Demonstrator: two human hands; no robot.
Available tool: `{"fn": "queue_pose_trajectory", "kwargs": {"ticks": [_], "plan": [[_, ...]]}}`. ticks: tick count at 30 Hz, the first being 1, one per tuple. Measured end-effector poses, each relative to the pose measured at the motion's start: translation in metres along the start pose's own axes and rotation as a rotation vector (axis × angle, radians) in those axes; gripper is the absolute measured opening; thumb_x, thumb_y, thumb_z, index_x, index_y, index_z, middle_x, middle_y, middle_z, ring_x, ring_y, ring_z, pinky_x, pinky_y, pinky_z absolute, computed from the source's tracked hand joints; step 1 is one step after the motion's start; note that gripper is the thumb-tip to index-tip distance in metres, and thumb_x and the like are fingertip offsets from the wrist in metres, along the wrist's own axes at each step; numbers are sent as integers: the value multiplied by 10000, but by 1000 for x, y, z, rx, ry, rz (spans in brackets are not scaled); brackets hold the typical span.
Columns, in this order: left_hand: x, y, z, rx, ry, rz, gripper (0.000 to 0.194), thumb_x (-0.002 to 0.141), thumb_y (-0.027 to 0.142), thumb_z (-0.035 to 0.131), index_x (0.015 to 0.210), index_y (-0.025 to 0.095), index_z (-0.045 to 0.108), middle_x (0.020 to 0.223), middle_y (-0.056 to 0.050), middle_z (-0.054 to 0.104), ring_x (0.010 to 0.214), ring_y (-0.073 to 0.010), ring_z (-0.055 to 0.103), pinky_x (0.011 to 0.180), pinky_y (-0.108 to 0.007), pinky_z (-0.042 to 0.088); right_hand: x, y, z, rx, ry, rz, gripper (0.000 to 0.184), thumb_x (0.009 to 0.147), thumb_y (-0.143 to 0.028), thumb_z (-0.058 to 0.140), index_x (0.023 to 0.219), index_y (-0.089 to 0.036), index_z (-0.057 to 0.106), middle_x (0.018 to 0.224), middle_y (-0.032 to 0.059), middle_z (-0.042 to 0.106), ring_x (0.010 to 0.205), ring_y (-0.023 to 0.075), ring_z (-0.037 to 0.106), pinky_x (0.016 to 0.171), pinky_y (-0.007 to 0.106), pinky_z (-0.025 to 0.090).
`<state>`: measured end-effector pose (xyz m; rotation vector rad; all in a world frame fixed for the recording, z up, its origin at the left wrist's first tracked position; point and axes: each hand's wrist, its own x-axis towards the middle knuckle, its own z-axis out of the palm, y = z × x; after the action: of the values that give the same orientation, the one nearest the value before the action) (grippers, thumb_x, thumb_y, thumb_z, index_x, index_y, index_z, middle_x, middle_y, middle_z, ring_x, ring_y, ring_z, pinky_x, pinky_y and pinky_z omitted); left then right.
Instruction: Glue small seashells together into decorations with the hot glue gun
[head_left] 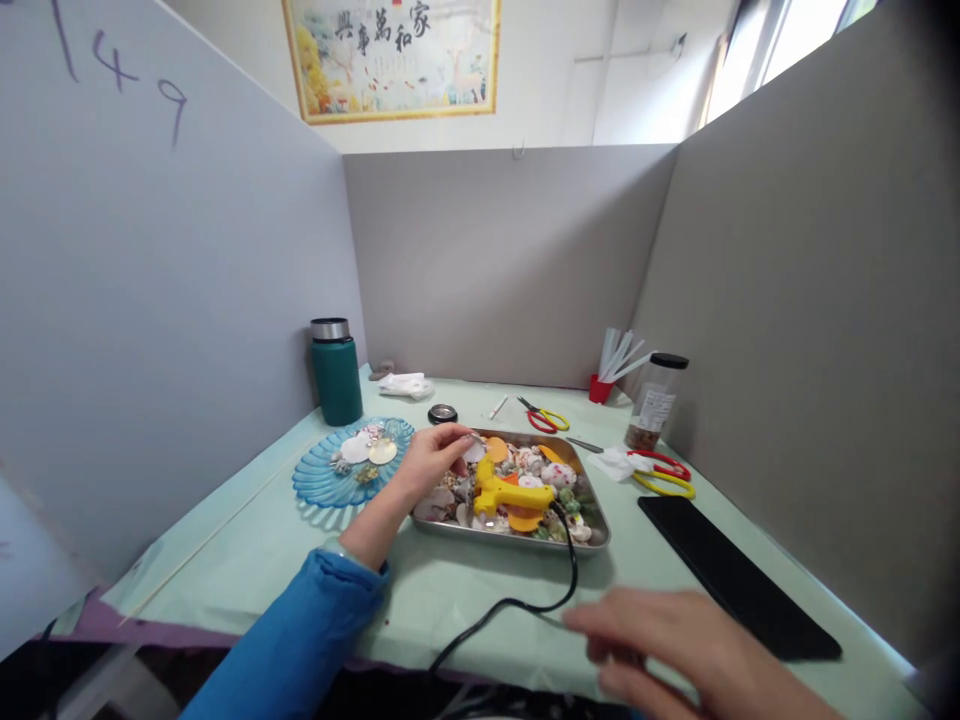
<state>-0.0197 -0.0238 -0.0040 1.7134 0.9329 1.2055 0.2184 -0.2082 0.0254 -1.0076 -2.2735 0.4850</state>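
My left hand (433, 458), in a blue sleeve, reaches over the far left part of a metal tray (600, 535). Its thumb and fingers pinch a pale, flat shell (475, 450). Shells and bits in white, orange and green fill the tray. On top of them lies a yellow glue gun (517, 494), its black cord (517, 602) running over the front edge of the table. Low at the right, my right hand (682, 645) is slightly blurred above the table, fingers apart, with nothing visible in it.
Left of the tray is a blue scalloped plate (315, 485) with shells. A green bottle (337, 380) stands behind it. Scissors (546, 416), a red cup of glue sticks (600, 388), a jar (654, 402), red-and-yellow-handled scissors (667, 478) and a black slab (735, 575) lie around. Partitions enclose the table.
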Motion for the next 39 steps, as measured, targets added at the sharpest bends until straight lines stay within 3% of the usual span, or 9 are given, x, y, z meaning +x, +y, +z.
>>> {"fn": "queue_pose_trajectory", "kwargs": {"ticks": [3, 6, 10, 15, 39], "plan": [[0, 1, 0, -44, -1, 4, 310, 746, 385, 609, 912, 124, 633, 574, 5, 599, 444, -104, 546, 466, -212, 421, 57, 0, -12, -89, 216, -76, 199, 877, -284, 501, 1012, -275, 647, 941, 43, 673, 801, 174, 623, 702, 268, 479], [0, 3, 0, -62, 12, 9, 300, 753, 372, 608, 909, 116, 628, 490, 27, 554, 420, -103, 534, 452, -202, 398, 117, 27, -4, -221, 351, -75, 126, 852, -278, 541, 918, -203, 618, 850, 41, 642, 678, 140, 578, 623, 252, 435], [-1, 6, 2, -89, 25, -7, 320, 730, 391, 629, 881, 110, 615, 512, 23, 565, 409, -100, 532, 439, -204, 401, 157, 65, 19, -275, 336, -124, 147, 787, -289, 629, 859, -182, 561, 802, 11, 606, 615, 111, 538, 583, 226, 389], [-1, 6, 4, -102, 21, -22, 337, 708, 411, 647, 860, 115, 596, 550, 23, 573, 403, -98, 538, 420, -202, 399, 150, 77, 37, -162, 430, -105, 85, 844, -254, 547, 801, -182, 527, 730, 0, 579, 627, 111, 528, 572, 214, 367], [-1, 6, 7, -131, -38, -37, 361, 705, 431, 651, 870, 112, 615, 642, -3, 612, 427, -99, 555, 433, -215, 434, 145, 81, 45, -220, 465, -137, 101, 863, -245, 499, 821, -184, 567, 737, 22, 613, 620, 126, 542, 585, 223, 388]]}}
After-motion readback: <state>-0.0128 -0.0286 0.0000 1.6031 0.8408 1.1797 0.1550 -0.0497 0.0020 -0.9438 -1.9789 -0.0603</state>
